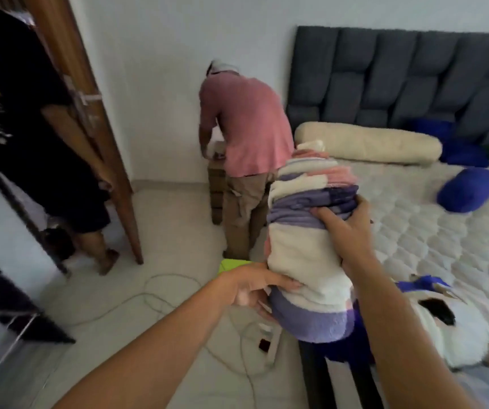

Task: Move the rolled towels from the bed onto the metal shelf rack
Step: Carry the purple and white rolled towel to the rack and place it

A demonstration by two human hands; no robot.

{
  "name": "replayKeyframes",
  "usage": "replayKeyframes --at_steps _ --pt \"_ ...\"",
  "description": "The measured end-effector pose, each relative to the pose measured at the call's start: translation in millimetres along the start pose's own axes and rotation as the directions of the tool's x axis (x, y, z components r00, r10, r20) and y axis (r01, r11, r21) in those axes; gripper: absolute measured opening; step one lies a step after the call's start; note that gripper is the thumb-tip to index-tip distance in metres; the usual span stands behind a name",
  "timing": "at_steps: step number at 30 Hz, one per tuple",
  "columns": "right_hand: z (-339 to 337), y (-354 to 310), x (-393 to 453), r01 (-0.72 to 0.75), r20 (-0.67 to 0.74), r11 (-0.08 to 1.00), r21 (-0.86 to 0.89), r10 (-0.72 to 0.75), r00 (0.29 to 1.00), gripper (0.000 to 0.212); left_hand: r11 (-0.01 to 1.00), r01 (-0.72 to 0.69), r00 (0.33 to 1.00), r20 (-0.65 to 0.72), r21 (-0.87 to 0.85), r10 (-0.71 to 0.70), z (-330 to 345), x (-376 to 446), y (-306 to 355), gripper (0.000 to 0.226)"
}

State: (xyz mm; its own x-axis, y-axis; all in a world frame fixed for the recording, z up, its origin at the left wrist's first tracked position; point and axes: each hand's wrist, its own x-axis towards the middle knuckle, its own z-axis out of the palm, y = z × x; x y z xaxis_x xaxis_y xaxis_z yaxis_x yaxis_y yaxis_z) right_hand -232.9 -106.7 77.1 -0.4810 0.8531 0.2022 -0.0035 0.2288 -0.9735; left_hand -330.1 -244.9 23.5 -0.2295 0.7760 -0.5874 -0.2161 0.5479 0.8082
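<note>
Carrying called for both hands kept spread along the roll: the left hand [252, 286] cupped under the lower end at 7 o'clock, the right hand [345, 228] pressed over the upper side at 1 o'clock, fingers closed into the pile so the layers could not unwind. The swing toward the dark metal shelf rack [10, 308], at 9 o'clock by the left edge, would best be made with the roll level and lifted clear of the pale cables [154, 299] on the floor.

Item: thick rolled terry towel, banded cream, lilac and pink [311, 246]. Held upright-tilted off the quilted cream mattress [432, 231], above its near corner. Pile soft, bulky, apparently several towels rolled together; blur prevented certainty. A blue rolled towel [469, 188] lay on the bed at 2 o'clock.
</note>
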Motion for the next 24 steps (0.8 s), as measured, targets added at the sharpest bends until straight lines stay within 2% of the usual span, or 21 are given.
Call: replayKeyframes --at_steps 3,5,10,16,19,24 --pt "92.1 -14.8 -15.7 0.057 0.191 0.998 0.01 -0.058 0.98 0.071 0.994 -0.039 0.992 -0.123 -0.101 0.026 -71.9 -39.6 -32.1 0.065" --pt "148.1 -27.9 -30.5 0.083 0.318 0.997 0.012 -0.082 0.945 0.074 0.982 -0.068 0.981 -0.192 -0.176 0.033 -113.4 -66.2 -53.4 0.063" --pt "279.3 -51.9 -64.3 0.176 0.575 0.984 0.025 -0.158 0.803 0.072 0.933 -0.157 0.907 -0.421 -0.325 0.007 -203.8 -128.5 -103.6 0.059" --pt "435.1 -70.6 -104.6 0.218 0.822 0.963 0.159 -0.252 0.512 0.074 0.817 -0.343 0.708 -0.699 -0.464 -0.1 -288.0 -194.6 -160.8 0.075" --pt "508.6 -79.9 -119.1 0.223 0.876 0.947 0.231 -0.303 0.376 0.08 0.75 -0.44 0.591 -0.788 -0.494 -0.172 -327.8 -218.2 -174.3 0.066" --pt "604.6 -108.0 -126.7 0.207 0.913 0.918 0.338 -0.373 0.165 0.073 0.643 -0.614 0.359 -0.887 -0.458 -0.29 -381.7 -242.2 -165.2 0.055"
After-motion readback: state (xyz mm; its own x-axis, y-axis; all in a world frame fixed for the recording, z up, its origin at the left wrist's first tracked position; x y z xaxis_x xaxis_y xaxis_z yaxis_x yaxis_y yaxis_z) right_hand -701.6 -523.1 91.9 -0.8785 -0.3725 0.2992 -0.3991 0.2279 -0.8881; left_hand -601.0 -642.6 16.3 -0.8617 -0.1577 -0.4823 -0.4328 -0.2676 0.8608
